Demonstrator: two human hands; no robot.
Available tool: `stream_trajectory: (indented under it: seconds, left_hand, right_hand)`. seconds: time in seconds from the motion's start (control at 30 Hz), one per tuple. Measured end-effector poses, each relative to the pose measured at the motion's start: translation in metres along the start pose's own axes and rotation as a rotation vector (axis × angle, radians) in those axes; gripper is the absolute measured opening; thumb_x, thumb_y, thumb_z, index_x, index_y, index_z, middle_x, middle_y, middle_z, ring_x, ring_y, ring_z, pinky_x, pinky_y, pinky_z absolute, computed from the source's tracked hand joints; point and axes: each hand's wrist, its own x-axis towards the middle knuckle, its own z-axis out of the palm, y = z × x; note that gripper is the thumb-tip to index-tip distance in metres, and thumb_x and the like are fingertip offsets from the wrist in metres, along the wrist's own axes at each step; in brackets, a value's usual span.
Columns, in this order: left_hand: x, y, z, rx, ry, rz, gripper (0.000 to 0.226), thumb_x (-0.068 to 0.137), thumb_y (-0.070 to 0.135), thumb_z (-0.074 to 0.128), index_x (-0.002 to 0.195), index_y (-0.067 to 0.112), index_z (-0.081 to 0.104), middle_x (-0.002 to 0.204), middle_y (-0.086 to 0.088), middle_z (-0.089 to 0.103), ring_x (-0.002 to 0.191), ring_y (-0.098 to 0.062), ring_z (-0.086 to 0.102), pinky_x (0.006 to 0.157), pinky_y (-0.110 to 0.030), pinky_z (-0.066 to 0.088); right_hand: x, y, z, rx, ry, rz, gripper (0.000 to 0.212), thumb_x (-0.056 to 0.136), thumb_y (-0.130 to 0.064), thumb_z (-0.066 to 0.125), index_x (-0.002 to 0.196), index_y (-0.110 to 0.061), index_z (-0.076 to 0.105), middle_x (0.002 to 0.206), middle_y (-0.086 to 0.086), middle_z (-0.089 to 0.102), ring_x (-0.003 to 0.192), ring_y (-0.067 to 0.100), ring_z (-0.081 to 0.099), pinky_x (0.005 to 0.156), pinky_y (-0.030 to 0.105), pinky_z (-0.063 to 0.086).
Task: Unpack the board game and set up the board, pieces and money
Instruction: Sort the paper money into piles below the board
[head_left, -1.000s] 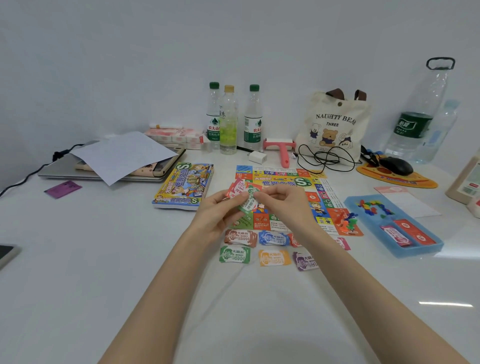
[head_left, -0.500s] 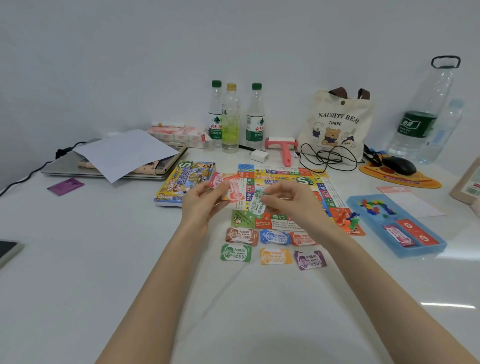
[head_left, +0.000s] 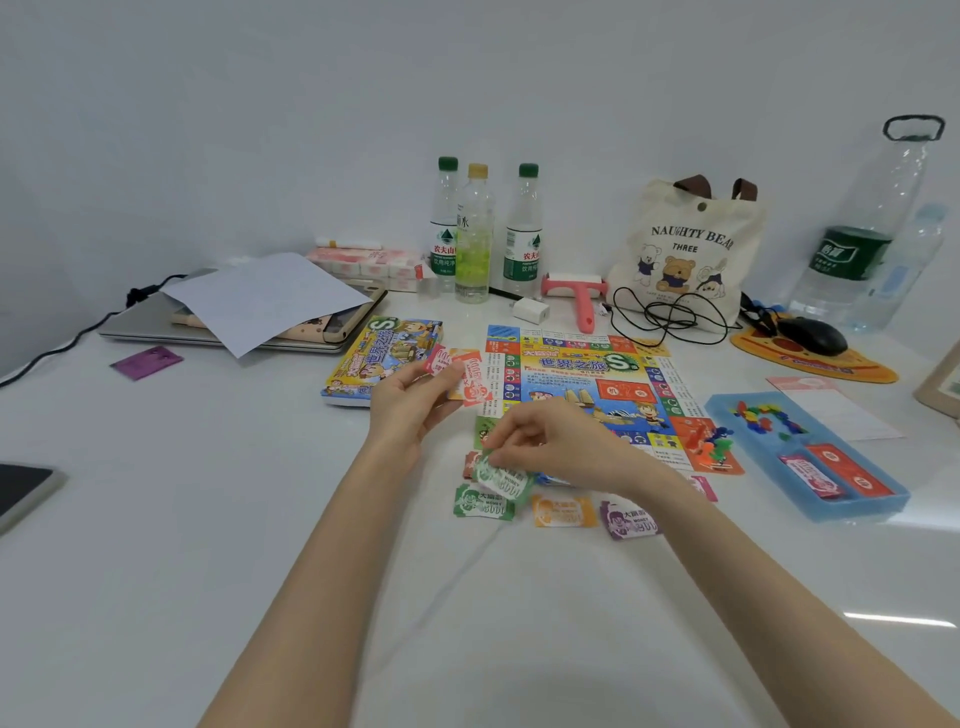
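Observation:
The colourful game board lies flat in the middle of the white table. My left hand holds a small fan of red and orange paper money notes above the board's left edge. My right hand pinches a green note low over the rows of money stacks in front of the board. A green stack, an orange stack and a purple stack lie in the front row; my right hand hides much of the back row. Coloured game pieces sit on the board's near right corner.
The game box lies left of the board, a blue tray with pieces and card packs right of it. Three bottles, a tote bag, a laptop under paper and a mouse line the back.
My right hand has pulled a green note away from the notes in my left hand and carried it down toward the money rows. My left hand has moved left with the remaining notes.

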Motion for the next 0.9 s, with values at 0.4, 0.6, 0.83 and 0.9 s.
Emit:
stream_trajectory:
  seconds: [0.4,0.6,0.83,0.9]
  left_hand:
    - [-0.002,0.003,-0.001,-0.062,0.011,0.008,0.009,0.085,0.006,0.069,0.093,0.006,0.066,0.067,0.005,0.071,0.061,-0.004,0.067,0.057,-0.015,0.053]
    - [0.0,0.002,-0.001,-0.078,0.056,0.007,0.01,0.083,0.006,0.071,0.092,0.007,0.067,0.068,0.004,0.072,0.063,-0.005,0.068,0.06,-0.017,0.055]
    - [-0.001,0.003,0.0,-0.072,0.063,0.008,0.012,0.083,0.006,0.071,0.095,0.006,0.065,0.064,0.005,0.07,0.058,-0.003,0.066,0.055,-0.015,0.053]
    - [-0.001,0.002,0.001,-0.065,0.066,0.006,0.014,0.083,0.006,0.071,0.096,0.005,0.065,0.064,0.006,0.07,0.058,-0.003,0.066,0.054,-0.015,0.053]
  right_hand:
    - [0.01,0.003,0.028,-0.198,-0.013,-0.012,0.006,0.079,-0.016,0.075,0.085,-0.016,0.076,0.079,-0.003,0.073,0.074,0.004,0.066,0.072,0.017,0.051]
    - [0.006,0.008,0.035,-0.262,0.139,-0.073,0.007,0.075,-0.023,0.078,0.082,-0.023,0.076,0.073,-0.007,0.067,0.073,0.007,0.062,0.074,0.035,0.052]
    - [-0.016,0.012,0.033,-0.58,0.181,-0.228,0.032,0.09,-0.013,0.056,0.108,-0.033,0.073,0.075,-0.008,0.043,0.085,0.015,0.044,0.072,0.033,0.037]
    - [-0.022,0.011,0.034,-0.652,0.146,-0.211,0.038,0.091,-0.011,0.051,0.115,-0.034,0.07,0.08,-0.002,0.048,0.089,0.022,0.047,0.072,0.035,0.036]
